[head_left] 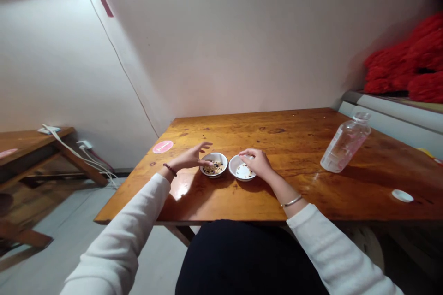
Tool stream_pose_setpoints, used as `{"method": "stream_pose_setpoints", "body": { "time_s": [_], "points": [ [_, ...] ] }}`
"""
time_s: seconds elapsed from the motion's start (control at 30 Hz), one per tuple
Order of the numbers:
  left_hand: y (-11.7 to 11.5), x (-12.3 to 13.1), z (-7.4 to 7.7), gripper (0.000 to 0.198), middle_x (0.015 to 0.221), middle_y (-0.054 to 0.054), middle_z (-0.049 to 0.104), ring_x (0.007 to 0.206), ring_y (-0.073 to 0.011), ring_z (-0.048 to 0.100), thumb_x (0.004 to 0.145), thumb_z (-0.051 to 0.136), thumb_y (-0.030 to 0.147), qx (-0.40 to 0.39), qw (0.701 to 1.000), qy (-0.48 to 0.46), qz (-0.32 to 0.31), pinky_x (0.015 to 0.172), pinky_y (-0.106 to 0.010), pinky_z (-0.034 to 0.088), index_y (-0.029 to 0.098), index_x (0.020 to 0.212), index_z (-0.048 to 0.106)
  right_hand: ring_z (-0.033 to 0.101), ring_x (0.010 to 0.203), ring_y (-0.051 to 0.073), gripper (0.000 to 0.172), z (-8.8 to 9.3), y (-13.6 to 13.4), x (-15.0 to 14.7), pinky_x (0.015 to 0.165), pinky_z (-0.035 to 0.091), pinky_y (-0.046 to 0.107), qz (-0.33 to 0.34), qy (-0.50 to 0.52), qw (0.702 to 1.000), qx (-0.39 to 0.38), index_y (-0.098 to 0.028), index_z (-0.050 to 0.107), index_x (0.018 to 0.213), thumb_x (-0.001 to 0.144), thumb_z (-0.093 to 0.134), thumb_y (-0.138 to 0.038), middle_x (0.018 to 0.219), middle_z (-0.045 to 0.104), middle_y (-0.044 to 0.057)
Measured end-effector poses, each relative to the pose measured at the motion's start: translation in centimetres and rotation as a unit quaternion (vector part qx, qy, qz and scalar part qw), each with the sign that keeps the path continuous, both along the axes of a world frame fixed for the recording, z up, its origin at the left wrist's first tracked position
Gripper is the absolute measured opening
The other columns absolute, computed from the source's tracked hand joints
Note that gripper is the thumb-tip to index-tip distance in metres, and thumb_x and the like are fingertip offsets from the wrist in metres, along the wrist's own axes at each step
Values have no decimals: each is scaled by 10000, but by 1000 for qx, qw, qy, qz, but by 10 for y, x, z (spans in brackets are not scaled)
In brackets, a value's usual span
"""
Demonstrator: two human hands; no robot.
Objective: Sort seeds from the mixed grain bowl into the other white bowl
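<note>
left hand (188, 159) open, fingers spread at rim of seed bowl (214, 167) | right hand (258, 163) curled over sparse bowl (242, 171) beside it, grip unclear | both bowls mid surface (294, 147) | risk: 1 nudge tips a bowl, seeds scatter

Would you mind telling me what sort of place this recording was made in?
Probably a plain room in a home: a varnished wooden table by a bare white wall, a fluffy red blanket at the right.

The one camera sits on the person's head, up behind the left hand (189, 158) and the right hand (258, 164), looking forward and down at them from close by.
</note>
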State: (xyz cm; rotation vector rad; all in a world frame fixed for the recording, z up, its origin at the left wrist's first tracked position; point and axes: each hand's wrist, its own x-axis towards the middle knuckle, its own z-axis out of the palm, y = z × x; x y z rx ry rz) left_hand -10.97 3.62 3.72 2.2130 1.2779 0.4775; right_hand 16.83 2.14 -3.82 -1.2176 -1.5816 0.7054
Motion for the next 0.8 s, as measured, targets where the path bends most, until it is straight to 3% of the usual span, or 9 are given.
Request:
{"method": "stream_pose_setpoints", "body": {
  "time_s": [0.07,0.13,0.37,0.53,0.7,0.8],
  "points": [
    [7,-3,-5,1012,1399,-205,451,1203,-304,518,575,811,427,-92,996,-6,-13,881,-396,488,238,1435,312,676,946,237,140,-4,6,2,907,487,370,4,49,999,-10,-173,721,778,692,660,-265,954,735,97],
    [14,-3,-11,1091,1421,-220,418,1233,-312,495,549,829,388,-131,991,1,-32,917,-405,469,232,1461,251,667,996,247,120,-5,10,3,940,474,382,24,113,993,-36,-160,713,736,665,672,-248,978,731,119],
    [30,9,-24,1071,1292,-163,562,1133,-302,564,519,825,398,-78,991,94,-62,921,-379,455,195,1435,309,615,1118,277,131,-1,10,3,1007,418,413,78,187,972,-122,-142,719,706,606,701,-224,1187,646,170],
    [32,17,-31,1058,1342,-182,519,1142,-303,560,541,800,447,-53,991,119,-44,930,-376,451,191,1435,295,622,1104,276,111,-1,11,2,1002,422,414,81,189,971,-122,-137,707,677,604,700,-221,1183,647,177],
    [30,15,-17,979,1334,-185,524,1148,-287,559,588,762,510,-6,990,135,-30,890,-343,468,184,1410,343,625,1097,277,114,0,11,2,995,429,420,82,186,972,-116,-142,705,690,611,701,-224,1165,660,168],
    [25,16,3,635,1193,-122,626,1048,-259,603,657,712,520,79,977,194,-34,827,-307,473,205,1194,587,629,1088,275,105,1,10,1,991,431,414,78,172,976,-109,-140,703,694,625,685,-217,1174,654,174]
  ]
}}
